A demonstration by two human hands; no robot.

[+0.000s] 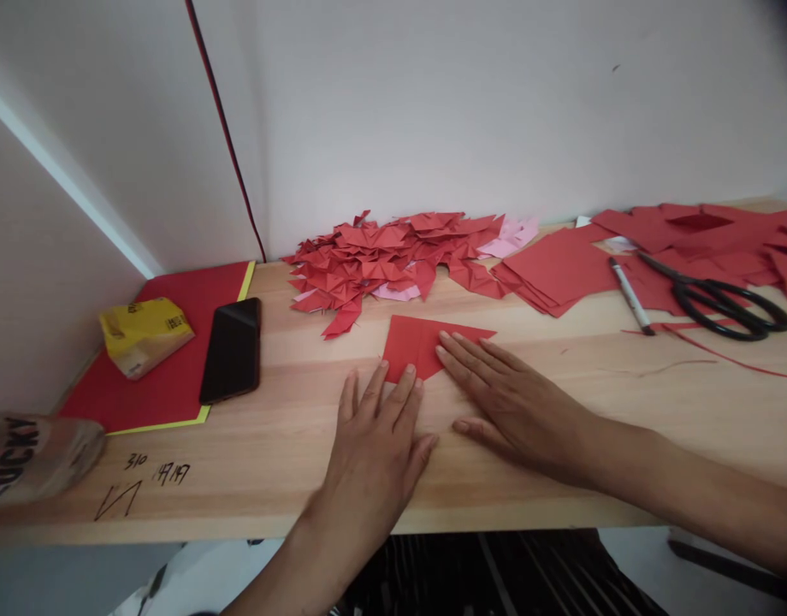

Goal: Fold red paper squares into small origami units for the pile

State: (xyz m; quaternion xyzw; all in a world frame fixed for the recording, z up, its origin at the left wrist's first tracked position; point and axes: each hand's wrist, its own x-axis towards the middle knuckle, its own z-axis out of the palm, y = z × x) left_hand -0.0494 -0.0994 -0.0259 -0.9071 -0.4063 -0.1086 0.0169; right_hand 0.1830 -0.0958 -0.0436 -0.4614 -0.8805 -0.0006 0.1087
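Note:
A folded red paper triangle [414,340] lies flat on the wooden table [278,445]. My left hand [374,445] rests palm down, fingers stretched out, with its fingertips on the paper's near point. My right hand [509,393] also lies flat and open, fingertips pressing the paper's right edge. Neither hand holds anything. Behind the paper sits a heap of folded red paper pieces [387,257].
A stack of red paper squares [560,269], a marker pen [630,295] and black scissors [720,299] lie at the right, with more red sheets [707,227] behind. A black phone [232,349] and a yellow packet [143,334] rest on a red sheet [156,385] at the left. A wall stands close behind.

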